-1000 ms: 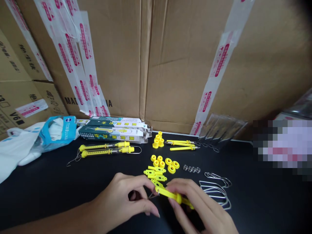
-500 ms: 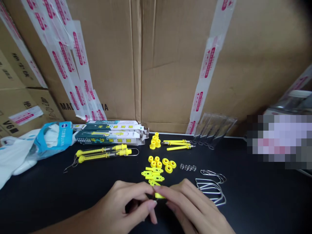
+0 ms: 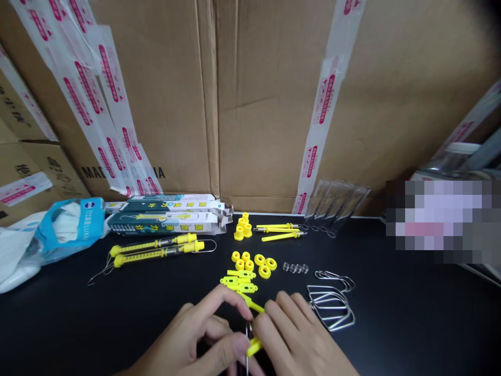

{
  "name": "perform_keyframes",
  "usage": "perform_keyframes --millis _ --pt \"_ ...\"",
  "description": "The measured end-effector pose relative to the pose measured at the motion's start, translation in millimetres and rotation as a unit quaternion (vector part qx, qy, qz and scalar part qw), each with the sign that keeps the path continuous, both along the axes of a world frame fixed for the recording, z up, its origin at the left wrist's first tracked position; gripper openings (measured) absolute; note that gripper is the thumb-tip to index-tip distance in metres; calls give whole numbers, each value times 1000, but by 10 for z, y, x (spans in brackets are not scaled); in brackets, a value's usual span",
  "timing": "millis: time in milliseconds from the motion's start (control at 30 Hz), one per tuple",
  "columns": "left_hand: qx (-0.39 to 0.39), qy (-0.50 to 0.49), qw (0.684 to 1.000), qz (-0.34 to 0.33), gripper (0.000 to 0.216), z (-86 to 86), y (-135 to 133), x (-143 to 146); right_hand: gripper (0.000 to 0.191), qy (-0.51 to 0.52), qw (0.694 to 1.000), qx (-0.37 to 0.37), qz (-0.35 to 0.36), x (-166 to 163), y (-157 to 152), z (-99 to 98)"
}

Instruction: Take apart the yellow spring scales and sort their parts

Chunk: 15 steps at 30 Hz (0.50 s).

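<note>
Close in front of me, both hands meet at the lower middle. My left hand (image 3: 207, 337) pinches a thin metal wire hook (image 3: 247, 329), which stands roughly upright between thumb and forefinger. Curled round a small yellow plastic piece (image 3: 254, 347), my right hand (image 3: 293, 334) keeps it against the wire; most of the piece is hidden by the fingers. Whether the wire passes through the piece, I cannot tell. Just beyond the hands lie several flat yellow plastic connectors (image 3: 238, 282), one partly behind my right fingers. Bent wire hooks (image 3: 332, 308) lie to the right of my right hand.
Yellow caps (image 3: 242, 260), yellow rings (image 3: 265, 271), small springs (image 3: 295, 268) and yellow rods (image 3: 282, 236) lie farther back. Two spring scales (image 3: 156, 254) and printed boxes (image 3: 164, 222) are left; clear tubes (image 3: 336, 203) stand right. A large carton (image 3: 266, 130) walls the back.
My right hand has closed further round the yellow piece, which is now tilted and lower. The wire hook shows more plainly in my left fingers. The view has shifted slightly right.
</note>
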<state>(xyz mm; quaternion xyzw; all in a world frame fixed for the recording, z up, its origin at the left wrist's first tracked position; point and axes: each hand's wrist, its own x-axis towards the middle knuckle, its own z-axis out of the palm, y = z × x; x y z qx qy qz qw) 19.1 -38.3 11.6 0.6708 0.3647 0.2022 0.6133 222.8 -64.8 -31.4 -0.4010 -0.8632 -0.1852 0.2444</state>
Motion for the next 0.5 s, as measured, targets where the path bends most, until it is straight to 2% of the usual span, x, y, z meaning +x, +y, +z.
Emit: perform_keyframes --millis 100,167,300,500 --pt "-26 -4 1000 0 61 -19 16 -3 27 -3 999 -5 34 -27 10 59" --pt "-16 4 1000 -2 59 -27 23 -5 36 4 999 -3 47 -26 16 92" --pt "23 1 1000 -3 35 -35 43 -6 46 12 997 -31 68 -17 20 115" --pt "53 18 998 23 9 -59 75 -17 44 -8 995 -37 89 -27 16 116"
